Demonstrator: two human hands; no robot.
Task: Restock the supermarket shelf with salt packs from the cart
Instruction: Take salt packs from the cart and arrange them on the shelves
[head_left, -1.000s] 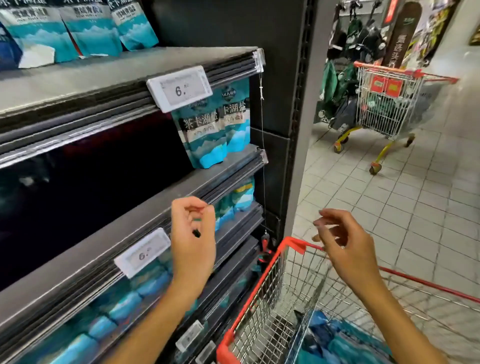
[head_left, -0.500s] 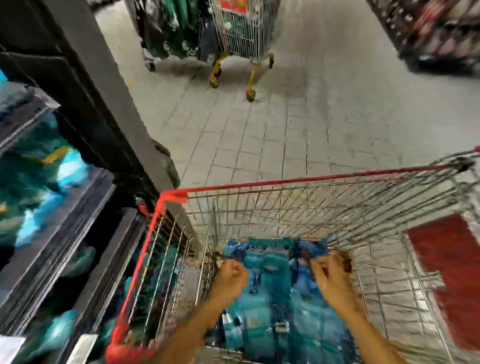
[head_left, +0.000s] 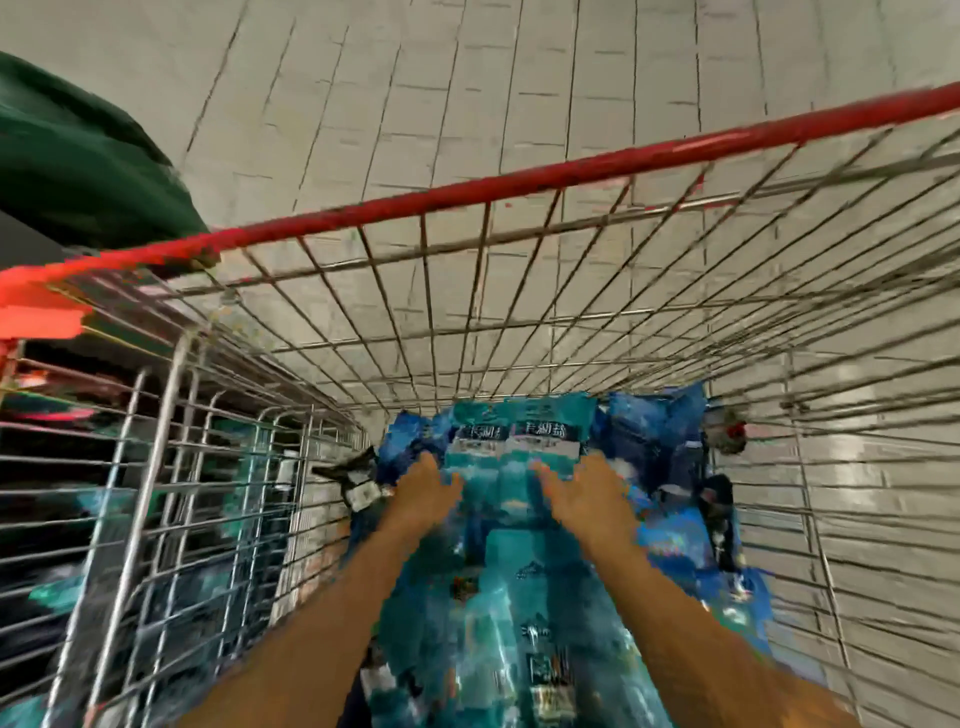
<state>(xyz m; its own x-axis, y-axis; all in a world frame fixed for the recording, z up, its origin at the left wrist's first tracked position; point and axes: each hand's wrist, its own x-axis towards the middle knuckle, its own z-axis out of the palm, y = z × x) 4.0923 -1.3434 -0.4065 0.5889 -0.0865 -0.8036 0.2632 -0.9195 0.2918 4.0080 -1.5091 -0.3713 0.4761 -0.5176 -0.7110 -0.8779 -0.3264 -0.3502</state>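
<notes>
Both hands reaching inside cart (head_left: 571, 171): left hand (head_left: 423, 491), right hand (head_left: 582, 493) pressing on top salt packs (head_left: 519, 441); finger closure unclear, blurred. Many packs lying in cart, restocking apparently far from finished.

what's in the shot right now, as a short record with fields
place: tiled shop floor
cart: wire cart with red rim, seen from above
contents: blue salt packs piled inside
left hand: down on the packs, at the left edge of the top pair
right hand: on their right edge
grip: too blurred to tell
shelf: not in view
</notes>
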